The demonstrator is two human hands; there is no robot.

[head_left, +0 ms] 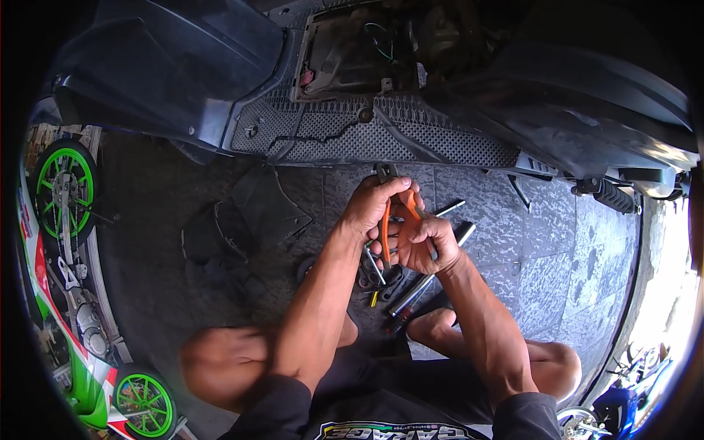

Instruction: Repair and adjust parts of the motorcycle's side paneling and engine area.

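A pair of pliers with orange handles (386, 233) is held in front of me, its dark metal jaws toward the scooter. My left hand (364, 205) is closed around it near the jaws, thumb on top by the pivot. My right hand (434, 246) is closed around the handle end, its fingers curled under and partly hidden. Whether the jaws hold anything, I cannot tell. Just beyond the jaws is the edge of the scooter's grey textured footboard (330, 139).
On the tiled floor below my hands lie a chrome tube (465, 233), a thin rod (449, 208) and a small yellow-ended tool (374, 298). Dark plastic panels (271, 202) lie to the left. A motorbike with green wheels (66, 187) stands far left; a blue one (616, 411) is at lower right.
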